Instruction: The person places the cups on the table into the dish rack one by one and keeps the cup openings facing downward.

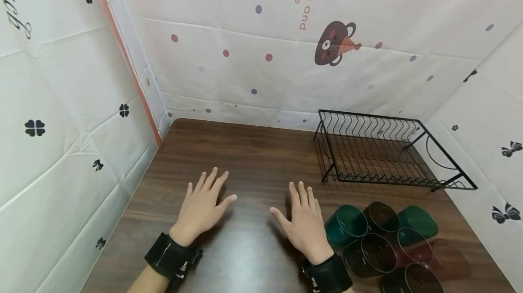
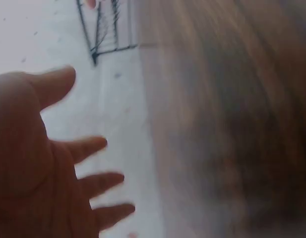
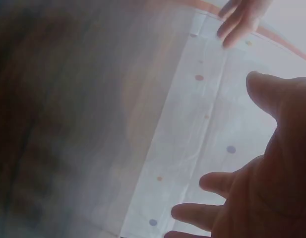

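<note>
Both hands lie palm down over the dark wooden table, fingers spread and straight, holding nothing. My left hand is left of centre; the left wrist view shows its open palm blurred. My right hand is a little to its right; its palm shows in the right wrist view. Just right of the right hand lies a cluster of several tinted plastic cups on their sides, green ones and dark brown or red ones. Each wrist wears a black strap.
A black wire dish rack stands empty at the back right of the table; its corner shows in the left wrist view. White patterned cloth walls close in the table on the left, back and right.
</note>
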Motion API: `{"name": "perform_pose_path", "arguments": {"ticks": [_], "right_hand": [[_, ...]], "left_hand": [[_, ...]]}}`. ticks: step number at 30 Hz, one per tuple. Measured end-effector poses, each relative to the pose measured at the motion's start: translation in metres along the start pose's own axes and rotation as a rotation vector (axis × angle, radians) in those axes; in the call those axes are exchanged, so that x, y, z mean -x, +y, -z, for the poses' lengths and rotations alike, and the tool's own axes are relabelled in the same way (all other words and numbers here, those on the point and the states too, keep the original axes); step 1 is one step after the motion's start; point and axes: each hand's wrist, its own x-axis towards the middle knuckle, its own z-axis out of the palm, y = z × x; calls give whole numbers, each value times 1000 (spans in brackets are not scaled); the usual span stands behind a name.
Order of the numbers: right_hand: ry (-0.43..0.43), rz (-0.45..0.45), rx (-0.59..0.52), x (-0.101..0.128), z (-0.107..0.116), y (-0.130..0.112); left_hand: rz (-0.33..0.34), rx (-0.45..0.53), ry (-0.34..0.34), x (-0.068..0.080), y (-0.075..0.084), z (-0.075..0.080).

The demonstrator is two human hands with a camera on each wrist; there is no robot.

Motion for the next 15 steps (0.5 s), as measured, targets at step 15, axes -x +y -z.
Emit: {"name": "perform_pose_path", "arguments": {"ticks": [15], "right_hand": [[31, -58, -180, -15, -10, 8]], "left_hand": [[-343, 255, -227, -133, 72, 3]]}}
